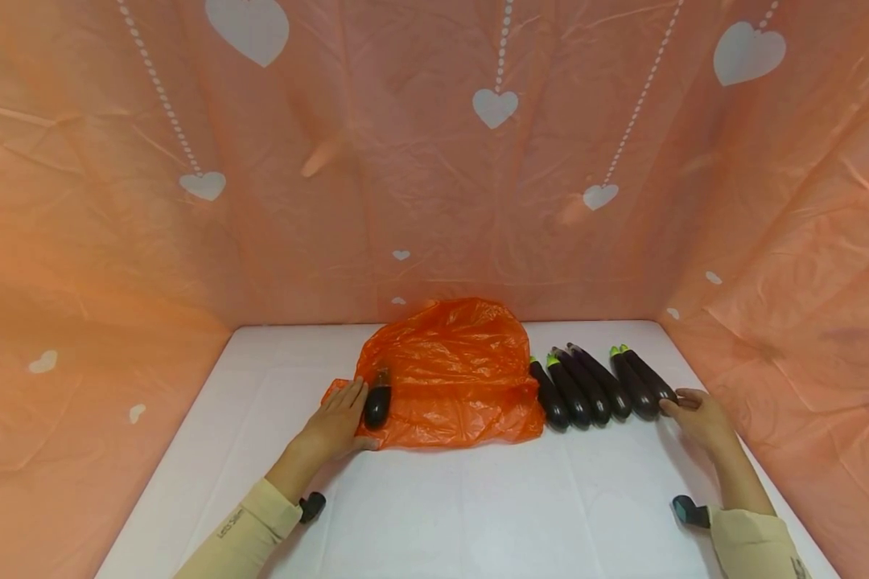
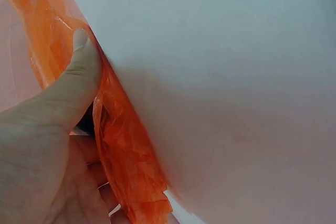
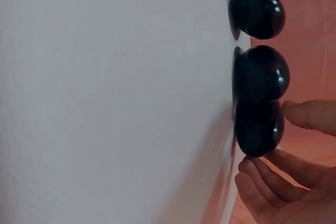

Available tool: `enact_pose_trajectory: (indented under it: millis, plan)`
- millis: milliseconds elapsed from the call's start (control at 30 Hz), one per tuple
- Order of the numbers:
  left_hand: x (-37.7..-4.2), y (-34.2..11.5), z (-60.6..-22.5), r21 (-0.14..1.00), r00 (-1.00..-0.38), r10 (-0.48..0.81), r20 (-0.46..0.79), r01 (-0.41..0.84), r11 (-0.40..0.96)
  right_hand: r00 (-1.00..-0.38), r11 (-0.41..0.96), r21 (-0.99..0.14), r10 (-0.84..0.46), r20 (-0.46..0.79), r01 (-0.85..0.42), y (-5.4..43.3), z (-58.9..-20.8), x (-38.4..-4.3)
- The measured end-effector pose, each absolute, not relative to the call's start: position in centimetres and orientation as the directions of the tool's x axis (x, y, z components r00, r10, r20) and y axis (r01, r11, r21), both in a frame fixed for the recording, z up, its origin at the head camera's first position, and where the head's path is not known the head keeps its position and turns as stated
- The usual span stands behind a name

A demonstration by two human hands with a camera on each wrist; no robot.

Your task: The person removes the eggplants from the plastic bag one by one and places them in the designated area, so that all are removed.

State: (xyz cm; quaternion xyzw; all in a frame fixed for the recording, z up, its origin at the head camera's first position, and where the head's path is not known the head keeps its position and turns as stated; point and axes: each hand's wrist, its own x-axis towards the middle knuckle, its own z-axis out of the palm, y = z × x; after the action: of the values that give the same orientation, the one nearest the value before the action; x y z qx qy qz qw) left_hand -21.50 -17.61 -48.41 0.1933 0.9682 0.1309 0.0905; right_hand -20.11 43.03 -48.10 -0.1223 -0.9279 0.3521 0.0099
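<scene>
An orange plastic bag (image 1: pixel 456 378) lies spread on the table, with one dark eggplant (image 1: pixel 378 406) at its left part; the eggplant's top end looks covered by the film. My left hand (image 1: pixel 336 418) is at the bag's left edge beside that eggplant. In the left wrist view, its thumb (image 2: pixel 79 77) and fingers are around the crumpled film. To the right, my right hand (image 1: pixel 702 418) has thumb and fingers at the lower end of the outermost eggplant (image 1: pixel 652 376). In the right wrist view, that eggplant (image 3: pixel 260 129) sits between the thumb and fingertips, touching its neighbour.
Several more eggplants (image 1: pixel 579 394) lie side by side between the bag and my right hand, green stems pointing away. The white table (image 1: pixel 463 507) meets a pink-orange curtain (image 1: pixel 434 201) with white hearts at the back and sides. Dark wrist cameras (image 1: pixel 689 511) stick out from both sleeves.
</scene>
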Motion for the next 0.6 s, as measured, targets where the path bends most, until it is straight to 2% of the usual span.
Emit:
enact_pose_trajectory:
  millis: [267,600]
  plan:
    - [-21.5,-17.6,-48.5,0.294,-0.910,0.397,-0.121,0.350,0.889,-0.965,0.749,-0.633,0.261,0.014,0.193,42.0,-47.1,-19.6]
    - [-21.4,-17.5,-48.2,0.290,-0.909,0.398,-0.120,0.351,0.890,-0.953,0.743,-0.665,0.247,0.178,0.068,38.9,-46.3,-19.0]
